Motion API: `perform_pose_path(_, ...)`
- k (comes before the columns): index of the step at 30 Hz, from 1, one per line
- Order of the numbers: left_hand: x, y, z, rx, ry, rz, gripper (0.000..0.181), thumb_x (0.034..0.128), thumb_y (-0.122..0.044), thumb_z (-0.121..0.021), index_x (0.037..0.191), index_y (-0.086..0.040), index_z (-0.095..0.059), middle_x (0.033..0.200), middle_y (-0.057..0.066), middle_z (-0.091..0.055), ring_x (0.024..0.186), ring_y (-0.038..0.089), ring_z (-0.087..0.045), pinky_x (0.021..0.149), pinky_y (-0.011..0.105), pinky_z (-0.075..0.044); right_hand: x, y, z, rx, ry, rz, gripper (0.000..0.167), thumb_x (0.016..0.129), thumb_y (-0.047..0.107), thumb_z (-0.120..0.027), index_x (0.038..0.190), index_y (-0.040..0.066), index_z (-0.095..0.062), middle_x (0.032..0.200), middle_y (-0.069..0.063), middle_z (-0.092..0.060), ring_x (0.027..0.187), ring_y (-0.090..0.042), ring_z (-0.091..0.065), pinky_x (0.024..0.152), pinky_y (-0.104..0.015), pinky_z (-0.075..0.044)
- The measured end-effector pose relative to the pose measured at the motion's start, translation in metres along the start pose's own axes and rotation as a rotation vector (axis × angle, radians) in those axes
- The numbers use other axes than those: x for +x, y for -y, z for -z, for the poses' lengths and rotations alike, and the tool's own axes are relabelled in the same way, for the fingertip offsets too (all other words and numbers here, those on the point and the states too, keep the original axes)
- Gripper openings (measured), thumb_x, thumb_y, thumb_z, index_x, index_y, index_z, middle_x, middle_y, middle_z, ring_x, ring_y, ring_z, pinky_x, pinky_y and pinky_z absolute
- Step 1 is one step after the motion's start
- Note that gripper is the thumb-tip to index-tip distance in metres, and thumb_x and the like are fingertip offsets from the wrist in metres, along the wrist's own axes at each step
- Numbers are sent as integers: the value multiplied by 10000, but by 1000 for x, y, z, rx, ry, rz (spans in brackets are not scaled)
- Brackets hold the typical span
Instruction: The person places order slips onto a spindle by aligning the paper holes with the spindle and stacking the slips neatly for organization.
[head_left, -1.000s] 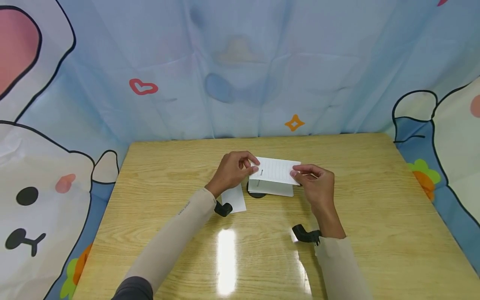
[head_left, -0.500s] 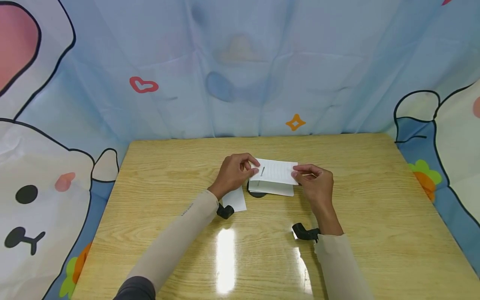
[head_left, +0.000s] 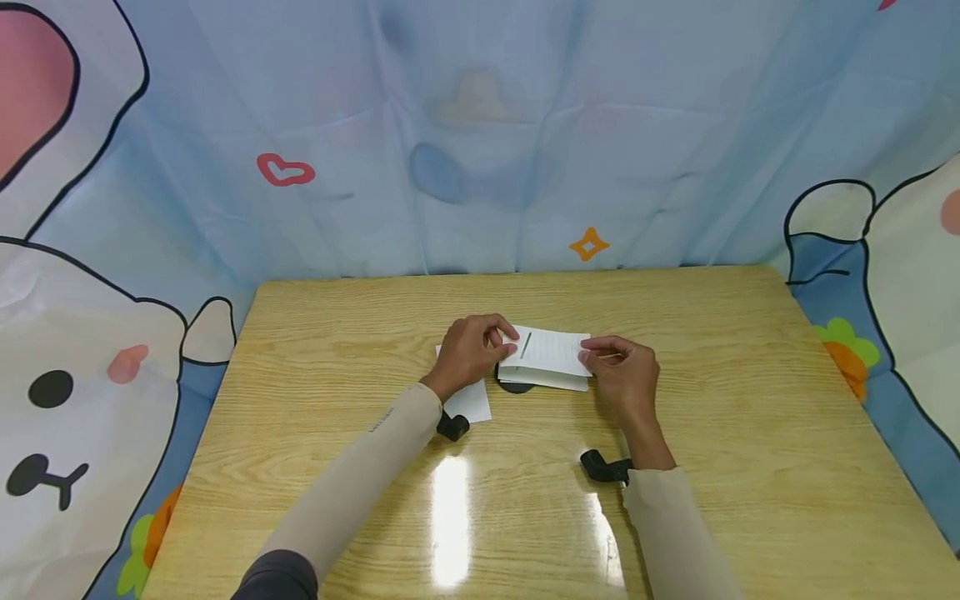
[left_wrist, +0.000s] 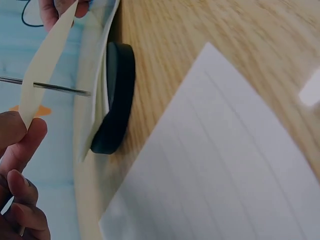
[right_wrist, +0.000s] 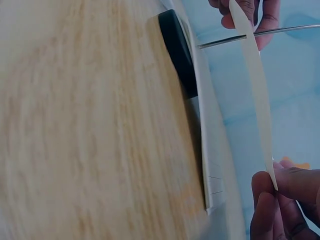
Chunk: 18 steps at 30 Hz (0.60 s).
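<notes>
Between both hands is a lined sheet of paper (head_left: 558, 352), pierced near its left end by the thin metal spike (left_wrist: 62, 89) of a paper spike holder. My left hand (head_left: 468, 354) pinches the sheet's left edge between thumb and forefinger. At the opposite edge, my right hand (head_left: 628, 375) pinches it the same way. Below the held sheet, with a gap between, other paper sheets (head_left: 551, 382) lie on the spike's round black base (left_wrist: 117, 100). The wrist views show the held sheet slightly bowed, with the spike poking out above it.
A loose lined sheet (head_left: 471, 404) lies on the wooden table (head_left: 360, 333), partly under my left hand and wrist. A black wrist camera (head_left: 603, 467) sits by the right sleeve. Behind the table hangs a blue printed curtain (head_left: 480, 150).
Both hands have moved down with the held sheet along the spike. More of the spike now shows above it, and the gap to the sheets beneath has narrowed.
</notes>
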<state>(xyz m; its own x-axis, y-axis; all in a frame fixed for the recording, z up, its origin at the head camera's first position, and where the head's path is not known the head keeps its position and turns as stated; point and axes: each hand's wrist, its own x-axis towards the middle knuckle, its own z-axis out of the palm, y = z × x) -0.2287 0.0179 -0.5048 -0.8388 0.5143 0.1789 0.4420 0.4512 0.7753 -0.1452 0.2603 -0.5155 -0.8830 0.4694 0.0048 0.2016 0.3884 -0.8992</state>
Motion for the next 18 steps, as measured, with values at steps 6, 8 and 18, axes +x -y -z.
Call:
perform_pose_path(6,-1,4,-6,37,3,11,93,985,-192,-785,1070,-158,-799,813,-17,-712,601,121,-540,600,252,-427,0,-6,-6,-64,-15,47,106,942,95,-816,1041,64,-836,972,-158,-781,750,-117,-678,611,-162,-521)
perform_pose_path(8,-2,5,-8,53,1,7,97,981,-190,-788,1071,-155,-799,809,-16,-716,593,108,-546,603,250,-436,-1,-9,-8,-86,-18,59,89,944,95,-812,1027,75,-835,962,-142,-779,758,-136,-676,617,-160,-513)
perform_pose_path(18,-4,9,-17,192,12,-27,91,990,-220,-783,1076,-191,-789,814,-35,-711,696,99,-596,656,278,-481,-2,-16,-12,-185,-36,112,76,931,88,-805,997,87,-843,906,-109,-792,774,-199,-706,652,-189,-492)
